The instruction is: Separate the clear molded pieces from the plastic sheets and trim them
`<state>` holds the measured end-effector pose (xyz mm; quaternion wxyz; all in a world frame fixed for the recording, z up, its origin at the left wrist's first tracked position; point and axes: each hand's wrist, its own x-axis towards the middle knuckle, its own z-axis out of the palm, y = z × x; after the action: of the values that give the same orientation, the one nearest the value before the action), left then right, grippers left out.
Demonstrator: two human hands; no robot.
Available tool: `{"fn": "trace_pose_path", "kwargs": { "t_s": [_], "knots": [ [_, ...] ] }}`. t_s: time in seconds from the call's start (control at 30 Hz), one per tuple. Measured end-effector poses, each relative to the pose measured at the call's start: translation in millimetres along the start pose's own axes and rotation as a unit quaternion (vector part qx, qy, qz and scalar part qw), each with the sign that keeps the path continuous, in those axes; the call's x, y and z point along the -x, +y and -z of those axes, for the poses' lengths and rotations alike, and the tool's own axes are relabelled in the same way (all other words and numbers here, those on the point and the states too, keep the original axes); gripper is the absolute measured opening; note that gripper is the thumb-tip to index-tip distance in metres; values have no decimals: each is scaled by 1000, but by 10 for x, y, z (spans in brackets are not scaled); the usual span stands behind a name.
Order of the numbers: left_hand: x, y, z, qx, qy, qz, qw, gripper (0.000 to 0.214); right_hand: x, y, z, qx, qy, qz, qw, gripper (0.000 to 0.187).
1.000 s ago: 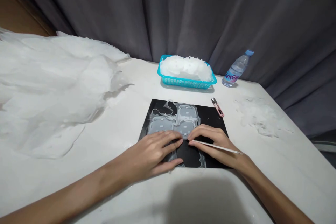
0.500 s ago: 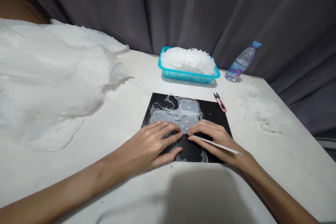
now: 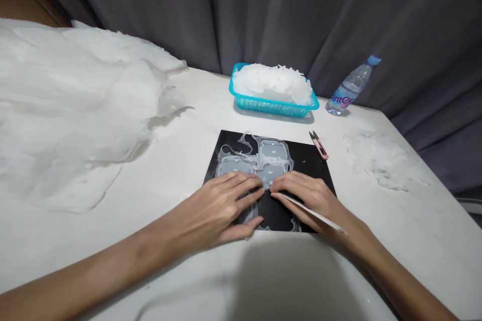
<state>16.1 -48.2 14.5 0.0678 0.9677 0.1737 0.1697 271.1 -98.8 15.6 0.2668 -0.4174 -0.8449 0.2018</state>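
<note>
A translucent moulded sheet (image 3: 274, 149) with rounded panels and loose trimmed edges lies on a black mat (image 3: 312, 160). My left hand (image 3: 229, 200) rests flat over its left part, fingers stretched out and thumb apart, covering some of the panels. Between the thumb and fingers of my right hand (image 3: 309, 195) is a slim white stick-like tool (image 3: 316, 214), its rear end pointing back toward the wrist. The tool's tip is hidden by my fingers, which touch the sheet's near edge close to my left fingertips.
Pink-handled thread snips (image 3: 319, 145) lie at the mat's far right corner. Behind stands a turquoise basket (image 3: 276, 106) full of white pieces, with a water bottle (image 3: 348, 91) to its right. Translucent scraps (image 3: 384, 160) lie right; a large heap of white sheets (image 3: 75, 105) fills the left.
The view has shifted slightly, so most things appear a little further right and higher. Both hands stay at the sheet's near edge, with the white tool still in the right one.
</note>
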Motion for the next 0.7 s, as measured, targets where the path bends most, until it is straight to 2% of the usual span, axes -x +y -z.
{"fn": "trace_pose_path", "kwargs": {
  "t_s": [0.13,0.33,0.53,0.7],
  "knots": [
    [35,4,-20,23,-12,19,999,45,79,14,132,-5,-28,-41,999,17],
    [70,-12,-43,63,-9,65,996,50,98,-6,194,-72,-12,-88,993,14],
    [50,-27,-15,55,-23,74,995,48,48,-22,106,-32,-3,-23,999,14],
    [47,-40,-15,42,-29,65,997,48,30,54,-24,74,36,53,995,12]
  ]
}}
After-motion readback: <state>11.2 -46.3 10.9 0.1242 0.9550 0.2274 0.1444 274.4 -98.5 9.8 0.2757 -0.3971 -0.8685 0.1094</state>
